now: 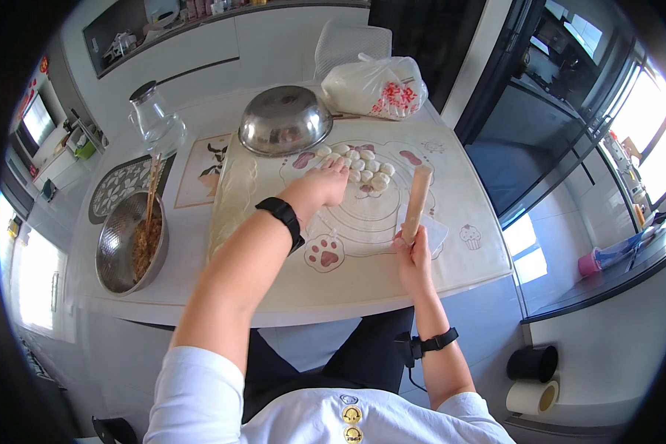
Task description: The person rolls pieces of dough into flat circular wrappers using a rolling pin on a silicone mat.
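My left hand [328,180] reaches palm down to the left edge of a cluster of small round dough pieces [369,165]. Its fingertips are on or just above some of them, and what lies under the palm is hidden. My right hand [413,250] grips the lower end of a wooden rolling pin [419,194], tilted up over the mat's right part. Beneath that hand, partly covered, lies a white flat piece [435,232], possibly a dough scraper. All this is on a printed silicone kneading mat [277,277].
An upturned steel bowl [286,122] stands behind the dough. At left are a steel bowl [105,250] of brown filling with chopsticks [153,188] and a glass jug [158,125]. A white plastic bag [374,89] sits at the back, before a chair [352,44].
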### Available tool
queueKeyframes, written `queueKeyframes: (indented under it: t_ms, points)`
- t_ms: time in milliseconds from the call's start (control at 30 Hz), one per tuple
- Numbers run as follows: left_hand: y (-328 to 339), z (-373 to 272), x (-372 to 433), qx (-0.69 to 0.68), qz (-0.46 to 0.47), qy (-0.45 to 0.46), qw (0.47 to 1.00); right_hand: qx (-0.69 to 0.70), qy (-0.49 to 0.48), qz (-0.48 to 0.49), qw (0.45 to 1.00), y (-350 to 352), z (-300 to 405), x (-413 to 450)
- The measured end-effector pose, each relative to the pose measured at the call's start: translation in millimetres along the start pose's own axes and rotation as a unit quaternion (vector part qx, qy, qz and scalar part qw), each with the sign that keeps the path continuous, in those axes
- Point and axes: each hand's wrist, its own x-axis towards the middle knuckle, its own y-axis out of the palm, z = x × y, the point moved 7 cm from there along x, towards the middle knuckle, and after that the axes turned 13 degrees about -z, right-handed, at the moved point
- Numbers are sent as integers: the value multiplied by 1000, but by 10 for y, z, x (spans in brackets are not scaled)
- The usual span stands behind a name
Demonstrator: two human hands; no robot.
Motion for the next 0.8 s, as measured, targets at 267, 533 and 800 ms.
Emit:
queueKeyframes:
  t_ms: [267, 533, 800]
  points:
    - [147, -114, -248, -67, 34, 61, 995, 11, 16, 26, 999, -36, 3, 12]
    - [-84, -77, -1680, 12, 27, 82, 996, -17, -10, 17, 1000, 1, 52, -3]
    - [78, -617, -1560, -50, -9, 74, 996, -59, -14, 18, 998, -34, 53, -15]
